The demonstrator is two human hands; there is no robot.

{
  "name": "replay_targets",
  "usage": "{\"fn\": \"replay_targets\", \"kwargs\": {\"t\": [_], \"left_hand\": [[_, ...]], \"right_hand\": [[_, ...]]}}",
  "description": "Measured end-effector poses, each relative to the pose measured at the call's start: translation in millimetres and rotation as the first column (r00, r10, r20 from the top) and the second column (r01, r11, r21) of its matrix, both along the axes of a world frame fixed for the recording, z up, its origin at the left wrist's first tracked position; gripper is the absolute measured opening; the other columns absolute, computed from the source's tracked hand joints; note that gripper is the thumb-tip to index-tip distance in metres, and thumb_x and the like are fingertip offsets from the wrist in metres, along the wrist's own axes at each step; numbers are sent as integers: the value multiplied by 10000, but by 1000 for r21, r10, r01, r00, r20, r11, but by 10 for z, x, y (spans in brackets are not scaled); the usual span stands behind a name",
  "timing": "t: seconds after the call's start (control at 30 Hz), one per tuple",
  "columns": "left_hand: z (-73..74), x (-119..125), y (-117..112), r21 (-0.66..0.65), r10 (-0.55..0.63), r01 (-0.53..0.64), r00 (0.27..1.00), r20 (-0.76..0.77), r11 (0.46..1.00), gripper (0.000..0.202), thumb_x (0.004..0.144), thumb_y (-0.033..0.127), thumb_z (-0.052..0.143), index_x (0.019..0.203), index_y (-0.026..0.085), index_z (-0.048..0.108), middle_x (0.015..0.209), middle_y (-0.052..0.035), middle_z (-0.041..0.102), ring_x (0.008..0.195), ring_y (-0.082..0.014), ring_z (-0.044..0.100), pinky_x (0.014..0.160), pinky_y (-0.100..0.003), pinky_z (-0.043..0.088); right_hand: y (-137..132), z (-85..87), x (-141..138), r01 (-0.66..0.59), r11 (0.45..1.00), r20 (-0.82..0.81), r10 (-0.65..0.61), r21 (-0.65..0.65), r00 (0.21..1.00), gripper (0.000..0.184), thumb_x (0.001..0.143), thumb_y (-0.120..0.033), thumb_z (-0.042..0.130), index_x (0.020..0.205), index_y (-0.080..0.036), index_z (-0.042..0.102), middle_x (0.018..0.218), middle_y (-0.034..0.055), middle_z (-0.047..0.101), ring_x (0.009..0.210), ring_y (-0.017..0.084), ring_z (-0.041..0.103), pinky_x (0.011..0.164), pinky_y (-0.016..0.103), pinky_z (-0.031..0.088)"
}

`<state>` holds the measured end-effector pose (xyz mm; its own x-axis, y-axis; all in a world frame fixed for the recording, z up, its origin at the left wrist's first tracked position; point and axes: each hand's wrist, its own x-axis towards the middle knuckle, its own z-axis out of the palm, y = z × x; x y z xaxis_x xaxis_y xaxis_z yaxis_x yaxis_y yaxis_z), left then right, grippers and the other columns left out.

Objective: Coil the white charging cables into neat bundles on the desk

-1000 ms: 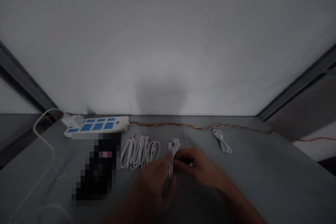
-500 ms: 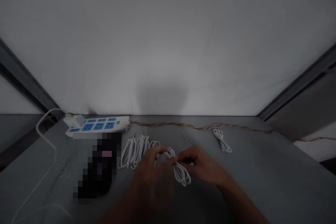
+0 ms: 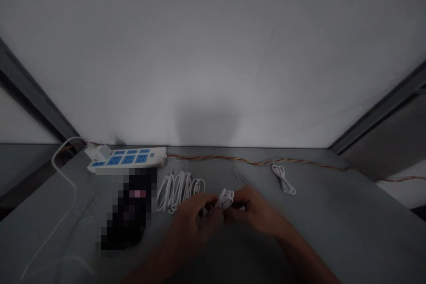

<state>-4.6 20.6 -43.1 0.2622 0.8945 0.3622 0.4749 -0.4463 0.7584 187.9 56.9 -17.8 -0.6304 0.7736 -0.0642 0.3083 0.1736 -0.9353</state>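
Head view: white cable bundle (image 3: pixel 225 199) pinched mid-tabletop (image 3: pixel 316 213), toward the near edge.
Fingers of your left hand (image 3: pixel 195 217) and right hand (image 3: pixel 253 211) close together, clamping it. Looped white cables (image 3: pixel 179 193) lie loose left of your hands; a small white cable coil (image 3: pixel 282 179) sits neatly gathered near the far edge, right.

The bare left forearm (image 3: pixel 149 262) rises from 7 o'clock and the right forearm (image 3: pixel 299 253) from 5 o'clock. The left hand (image 3: pixel 193 217) and right hand (image 3: pixel 253 211) curl inward, fingers (image 3: pixel 203 203) nearly meeting.
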Motion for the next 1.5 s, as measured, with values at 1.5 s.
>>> {"fn": "replay_targets", "kwargs": {"t": [1.5], "left_hand": [[-16, 31, 0, -267, 151, -124, 985, 85, 956, 304, 917, 395, 502, 673, 217, 470, 544, 61, 498, 516, -124, 517, 535, -234, 382]], "right_hand": [[-114, -108, -146, 134, 877, 37, -170, 462, 985, 137, 904, -184, 575, 928, -231, 701, 892, 30, 691, 733, 142, 632, 672, 256, 486]]}}
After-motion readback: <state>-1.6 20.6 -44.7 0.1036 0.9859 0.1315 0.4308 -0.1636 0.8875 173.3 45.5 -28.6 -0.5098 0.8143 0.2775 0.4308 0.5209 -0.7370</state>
